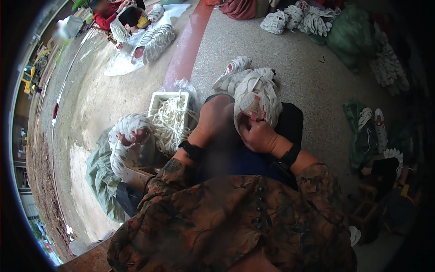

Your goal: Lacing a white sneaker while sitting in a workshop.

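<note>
A white and beige shoe upper with a red tongue tab rests over my knees, its heel end toward me. My right hand has its fingers closed at the upper's near end, by the red tab. Beside its left edge is my left hand, smeared by motion, so I cannot make out its fingers or anything in them. More white shoe uppers lie bunched just beyond. To the left of my left arm stands a white foam box full of loose white laces.
A pile of white uppers sits on a pale green sack at my left. Green sacks and stacked uppers line the right. At the far left, a seated person in red is beside uppers on a white sheet.
</note>
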{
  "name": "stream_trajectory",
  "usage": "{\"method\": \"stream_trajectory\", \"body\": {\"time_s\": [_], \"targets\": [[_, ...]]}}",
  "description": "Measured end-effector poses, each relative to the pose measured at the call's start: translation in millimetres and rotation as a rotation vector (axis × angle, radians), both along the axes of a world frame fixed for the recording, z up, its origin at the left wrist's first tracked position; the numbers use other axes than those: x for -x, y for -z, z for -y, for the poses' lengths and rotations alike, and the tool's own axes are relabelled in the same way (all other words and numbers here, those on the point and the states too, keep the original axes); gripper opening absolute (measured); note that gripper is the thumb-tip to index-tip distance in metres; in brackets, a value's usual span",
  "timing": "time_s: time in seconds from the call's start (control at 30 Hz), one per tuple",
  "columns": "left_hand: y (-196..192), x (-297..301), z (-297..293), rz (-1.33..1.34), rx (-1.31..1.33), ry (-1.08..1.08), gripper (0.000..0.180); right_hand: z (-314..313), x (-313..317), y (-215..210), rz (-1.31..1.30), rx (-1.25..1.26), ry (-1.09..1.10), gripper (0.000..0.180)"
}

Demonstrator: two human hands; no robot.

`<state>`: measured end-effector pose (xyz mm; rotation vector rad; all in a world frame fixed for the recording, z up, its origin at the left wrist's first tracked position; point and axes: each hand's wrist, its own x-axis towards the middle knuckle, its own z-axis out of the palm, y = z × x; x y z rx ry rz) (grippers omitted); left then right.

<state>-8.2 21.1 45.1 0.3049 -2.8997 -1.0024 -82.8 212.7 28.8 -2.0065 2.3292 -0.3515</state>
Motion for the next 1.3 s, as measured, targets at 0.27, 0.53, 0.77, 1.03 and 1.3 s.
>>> {"method": "stream_trajectory", "body": {"time_s": [0.27,0.53,0.77,1.03,1.3], "targets": [[39,38,-45,-0.454,-0.423,0.039,0.057,-16,-7,-25,-0.02,0.498,-0.192,0.037],[40,9,-20,-0.184,-1.009,0.178,0.077,5,18,-40,0.166,0.264,0.312,0.062],[69,28,-31,-0.458,-0.913,-0.079,0.068,-4,34,-16,0.145,0.268,0.203,0.046],[50,19,-68,-0.525,0.012,0.013,0.088,-3,31,14,-0.05,0.131,0.103,0.045],[52,13,-69,-0.508,0.179,0.108,0.098,-22,34,9,0.404,0.39,0.137,0.044]]}}
